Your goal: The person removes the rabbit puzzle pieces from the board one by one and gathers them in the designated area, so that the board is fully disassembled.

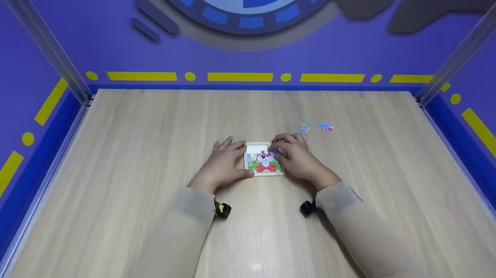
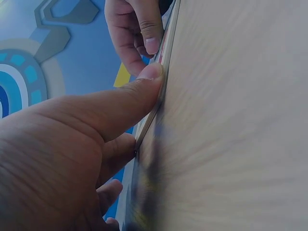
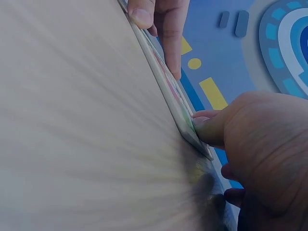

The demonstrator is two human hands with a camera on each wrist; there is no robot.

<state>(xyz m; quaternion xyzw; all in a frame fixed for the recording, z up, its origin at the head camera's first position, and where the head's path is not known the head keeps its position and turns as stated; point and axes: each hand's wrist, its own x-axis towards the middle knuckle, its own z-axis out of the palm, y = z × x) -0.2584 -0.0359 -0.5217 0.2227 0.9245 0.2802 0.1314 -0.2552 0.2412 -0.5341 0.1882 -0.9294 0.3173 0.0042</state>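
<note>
A small jigsaw puzzle (image 1: 265, 167) in a pale wooden frame lies on the table, showing a cartoon animal in red. Its upper left part is a blank white area. My left hand (image 1: 225, 166) holds the frame's left side, thumb at the near corner and a finger at the far one. The left thumb (image 2: 153, 72) presses on the rim in the left wrist view. Over the puzzle's right side, my right hand (image 1: 296, 156) pinches a bluish puzzle piece (image 1: 273, 151) with thumb and fingertips, mostly hidden beneath them. The right thumb (image 3: 207, 129) is right at the picture surface.
Two loose puzzle pieces lie beyond the right hand: a blue-green piece (image 1: 305, 127) and a blue, white and red piece (image 1: 326, 127). The wood-grain table (image 1: 176, 118) is bounded by blue-purple panels (image 1: 242, 61) at the back and both sides.
</note>
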